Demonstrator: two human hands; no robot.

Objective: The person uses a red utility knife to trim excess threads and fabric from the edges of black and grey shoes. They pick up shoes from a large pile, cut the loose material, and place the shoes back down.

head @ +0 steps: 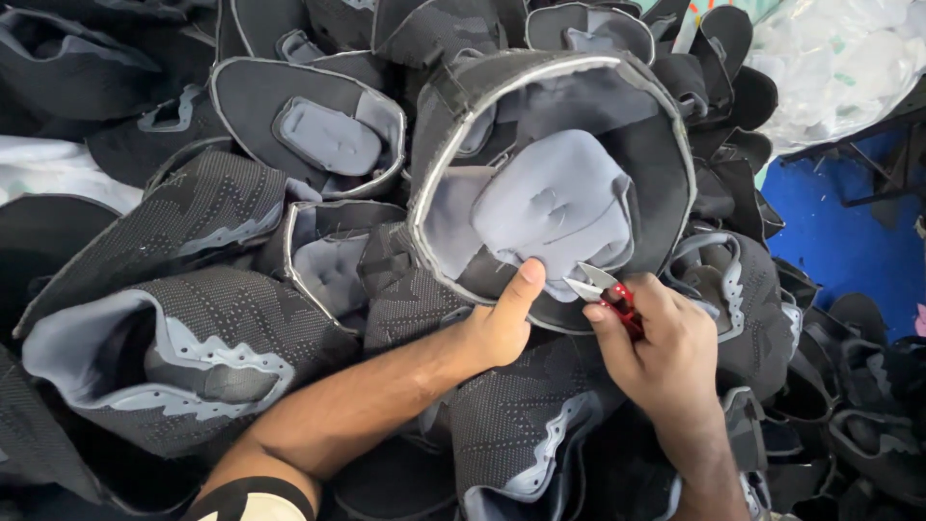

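A black knitted shoe upper (540,164) with a grey lining and a grey padded tongue stands open toward me in the middle. My left hand (502,323) grips its lower rim, thumb pressed on the grey tongue's edge. My right hand (661,352) holds small red-handled thread snips (603,289), whose metal tips touch the tongue's lower edge just right of my left thumb.
Several more black and grey shoe uppers (174,357) are heaped all around and under my arms. A clear plastic bag with white pieces (839,58) lies at the top right. A blue floor (839,241) shows at the right beside a dark frame.
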